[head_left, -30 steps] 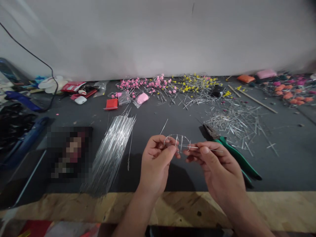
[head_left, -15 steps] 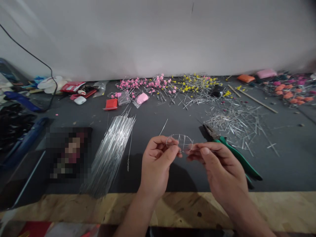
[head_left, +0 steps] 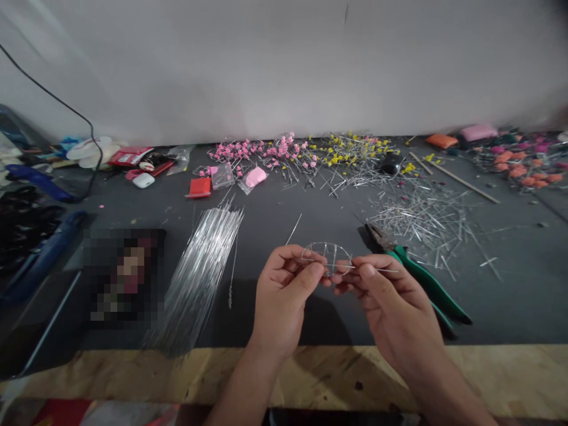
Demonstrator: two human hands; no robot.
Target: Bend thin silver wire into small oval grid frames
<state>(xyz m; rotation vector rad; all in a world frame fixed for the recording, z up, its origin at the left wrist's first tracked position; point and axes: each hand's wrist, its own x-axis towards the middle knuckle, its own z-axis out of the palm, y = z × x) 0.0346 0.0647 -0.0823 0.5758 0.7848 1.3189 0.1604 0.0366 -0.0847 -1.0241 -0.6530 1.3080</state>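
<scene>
While the left hand pinches the small wire ring frame, the right hand grips a straight wire laid across it. Some cross wires look fitted; the frame seems only partly filled.

Head view, down over worktable

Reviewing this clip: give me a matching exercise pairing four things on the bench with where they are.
Things:
1. wire hoop
2. pliers
3. bundle of straight wires
4. pink-headed pins

Places:
A. far edge of the mat, by the wall
B. held between left hand and right hand
C. left of the hands
D. just right of the right hand

Pairs: 1-B, 2-D, 3-C, 4-A
</scene>
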